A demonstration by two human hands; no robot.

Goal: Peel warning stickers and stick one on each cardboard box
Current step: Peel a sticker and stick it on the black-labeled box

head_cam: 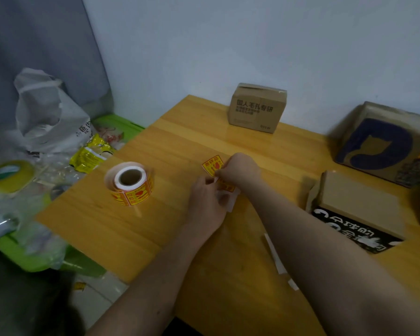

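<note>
Hands meet over the middle of the wooden table, and I watch them work a short strip of warning stickers. My right hand pinches the yellow and red sticker by its near edge, the sticker tilting up and away to the far left of the fingers. My left hand grips the white backing strip, which hangs below and to the right of its fingers, with another sticker still on it just under the right hand.

To the left of the hands the sticker roll lies on the table with its core hole facing up, well apart from both hands. At the far edge, against the wall, a small cardboard box stands upright with printed text on its front. On the right I see 2 more boxes: a large one with a dark blue cat logo at the far right, tilted, and a nearer plain box with a black printed side facing me. White scraps of backing paper lie on the table beside my right forearm.

Off the table's left edge a green crate holds plastic bags, yellow packets and a roll of clear tape.
</note>
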